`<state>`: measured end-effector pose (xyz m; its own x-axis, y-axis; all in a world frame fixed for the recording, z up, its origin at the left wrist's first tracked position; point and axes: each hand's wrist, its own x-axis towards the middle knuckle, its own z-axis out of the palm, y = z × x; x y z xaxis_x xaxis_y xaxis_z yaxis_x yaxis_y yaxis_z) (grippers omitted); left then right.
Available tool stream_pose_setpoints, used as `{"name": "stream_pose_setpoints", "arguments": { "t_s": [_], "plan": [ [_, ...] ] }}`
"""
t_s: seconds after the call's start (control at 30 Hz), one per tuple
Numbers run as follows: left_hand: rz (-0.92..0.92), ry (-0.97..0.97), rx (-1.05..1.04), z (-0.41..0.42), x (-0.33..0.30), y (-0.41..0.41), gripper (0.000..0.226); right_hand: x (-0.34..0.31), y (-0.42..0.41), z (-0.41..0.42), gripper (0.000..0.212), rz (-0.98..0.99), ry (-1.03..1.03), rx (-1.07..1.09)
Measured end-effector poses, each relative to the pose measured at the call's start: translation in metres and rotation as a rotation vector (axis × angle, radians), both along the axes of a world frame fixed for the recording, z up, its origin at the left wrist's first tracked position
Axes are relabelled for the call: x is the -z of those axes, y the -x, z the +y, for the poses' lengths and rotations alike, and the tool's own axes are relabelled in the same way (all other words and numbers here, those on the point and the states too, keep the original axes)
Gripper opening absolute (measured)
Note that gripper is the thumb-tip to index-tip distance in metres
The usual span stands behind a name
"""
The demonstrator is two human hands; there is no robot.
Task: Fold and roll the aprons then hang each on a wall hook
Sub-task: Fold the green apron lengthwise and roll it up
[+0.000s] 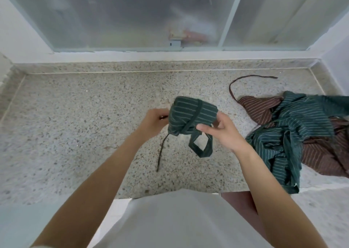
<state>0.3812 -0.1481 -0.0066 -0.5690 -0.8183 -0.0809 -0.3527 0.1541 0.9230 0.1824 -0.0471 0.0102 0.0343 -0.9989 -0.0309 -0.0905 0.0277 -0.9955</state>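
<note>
Head cam: both hands grip striped cloth apron roll.

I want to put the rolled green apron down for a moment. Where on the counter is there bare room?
The counter is bare to the left of the left hand, out to the raised edge, and along the back below the window. The right side is crowded with the heap of green and brown aprons. The rolled apron trails a tie in front.
</note>
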Motion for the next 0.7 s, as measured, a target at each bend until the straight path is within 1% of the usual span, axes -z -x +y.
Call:
{"name": "stream_pose_setpoints", "arguments": {
  "t_s": [0.03, 0.07, 0.1, 0.13, 0.2, 0.27, 0.33, 0.37, 0.43, 0.5, 0.6, 0.7],
  "plan": [
    [0.016, -0.055, 0.001, 0.009, 0.003, 0.001, 0.039, 0.000, -0.003, 0.000, 0.048, -0.099, -0.003, 0.059],
    [-0.005, -0.079, 0.012, 0.017, 0.005, 0.001, 0.027, 0.001, -0.007, -0.002, 0.055, -0.184, -0.014, 0.102],
    [-0.022, -0.080, 0.022, 0.024, 0.004, 0.001, 0.018, 0.003, -0.010, -0.004, 0.060, -0.262, -0.035, 0.133],
    [-0.026, -0.062, 0.025, 0.027, 0.005, 0.001, 0.015, 0.004, -0.012, -0.006, 0.063, -0.326, -0.057, 0.152],
    [-0.078, 0.006, -0.013, 0.028, 0.012, -0.001, 0.013, 0.003, -0.017, -0.008, 0.061, -0.369, -0.084, 0.180],
    [-0.153, 0.121, -0.132, 0.023, 0.016, -0.004, 0.015, 0.001, -0.022, -0.010, 0.049, -0.355, -0.101, 0.225],
    [-0.046, 0.051, -0.220, 0.028, 0.011, -0.006, 0.015, -0.001, -0.025, -0.013, 0.039, -0.356, -0.127, 0.281],
    [0.044, -0.007, -0.209, 0.032, 0.005, -0.005, 0.018, -0.003, -0.026, -0.016, 0.039, -0.353, -0.125, 0.298],
    [0.171, -0.146, -0.158, 0.040, 0.000, 0.000, 0.028, -0.005, -0.026, -0.019, 0.044, -0.330, -0.113, 0.301],
    [0.245, -0.259, -0.135, 0.044, 0.001, 0.007, 0.031, -0.007, -0.024, -0.021, 0.044, -0.314, -0.111, 0.286],
    [0.298, -0.263, -0.180, 0.047, 0.002, 0.015, 0.023, -0.013, -0.022, -0.020, 0.037, -0.317, -0.107, 0.288],
    [0.365, -0.263, -0.297, 0.047, 0.005, 0.014, 0.018, -0.013, -0.014, -0.017, 0.046, -0.321, -0.100, 0.319]
  ]
}}
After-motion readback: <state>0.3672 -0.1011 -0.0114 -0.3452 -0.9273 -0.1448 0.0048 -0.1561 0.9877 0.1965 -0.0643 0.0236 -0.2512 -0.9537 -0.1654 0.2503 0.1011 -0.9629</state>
